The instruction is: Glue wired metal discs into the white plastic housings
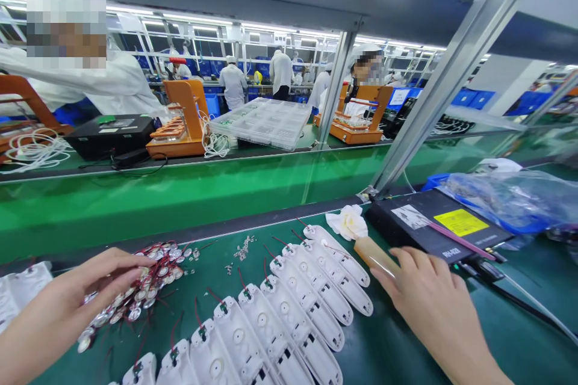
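My left hand (93,292) is at a heap of small round metal discs with red wires (144,289). Its thumb and forefinger pinch together at the heap's upper edge; whatever lies between the tips is too small to make out. On the right, the fingers of my right hand (433,304) are closed round a tan, rounded tool handle (377,258). The handle's far end points at a crumpled white tissue (347,222). Between my hands, long white plastic housings (266,319) lie in a slanting row, open side up, red wires sticking out from their upper ends.
Tiny metal bits (244,249) are scattered behind the row. A black box with a yellow label (438,222) stands at right, beside a blue tray with plastic bags (510,198). A slanted metal post (433,90) rises behind. Orange fixtures (180,126) and co-workers (280,72) are beyond.
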A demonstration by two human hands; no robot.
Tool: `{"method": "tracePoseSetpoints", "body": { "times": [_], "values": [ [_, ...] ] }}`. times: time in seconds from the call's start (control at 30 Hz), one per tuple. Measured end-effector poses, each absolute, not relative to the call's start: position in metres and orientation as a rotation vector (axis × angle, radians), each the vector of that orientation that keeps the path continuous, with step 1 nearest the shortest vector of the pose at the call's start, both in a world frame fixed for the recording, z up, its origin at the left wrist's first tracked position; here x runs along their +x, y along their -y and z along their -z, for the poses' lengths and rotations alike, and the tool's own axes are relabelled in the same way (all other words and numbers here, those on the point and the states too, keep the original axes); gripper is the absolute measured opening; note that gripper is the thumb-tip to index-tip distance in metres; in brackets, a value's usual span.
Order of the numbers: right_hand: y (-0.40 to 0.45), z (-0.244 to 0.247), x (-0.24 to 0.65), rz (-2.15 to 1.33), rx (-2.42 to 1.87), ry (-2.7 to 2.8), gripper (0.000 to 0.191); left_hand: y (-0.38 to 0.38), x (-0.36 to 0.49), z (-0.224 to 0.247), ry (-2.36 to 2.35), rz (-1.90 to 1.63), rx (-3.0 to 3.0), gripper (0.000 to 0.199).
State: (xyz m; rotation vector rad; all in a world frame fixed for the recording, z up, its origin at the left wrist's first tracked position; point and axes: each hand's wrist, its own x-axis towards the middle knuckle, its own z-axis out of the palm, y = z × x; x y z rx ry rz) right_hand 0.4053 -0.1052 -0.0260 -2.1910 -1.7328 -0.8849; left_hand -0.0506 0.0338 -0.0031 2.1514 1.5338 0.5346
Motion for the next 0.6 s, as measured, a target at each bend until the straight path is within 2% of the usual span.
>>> {"method": "tracePoseSetpoints", "body": {
  "times": [0.17,0.4,0.6],
  "values": [
    [0.129,0.038,0.416,1.247,-2.220,1.808,0.030,-0.027,-0.019,-0.008,-1.442,-0.644,2.110,0.042],
    [0.123,0.041,0.435,1.219,-2.221,1.776,0.032,-0.018,0.028,-0.025,-1.257,-0.607,2.203,0.029],
    [0.126,0.040,0.449,1.191,-2.197,1.815,0.034,-0.014,0.054,-0.026,-1.176,-0.681,2.171,0.025]
  ]
}}
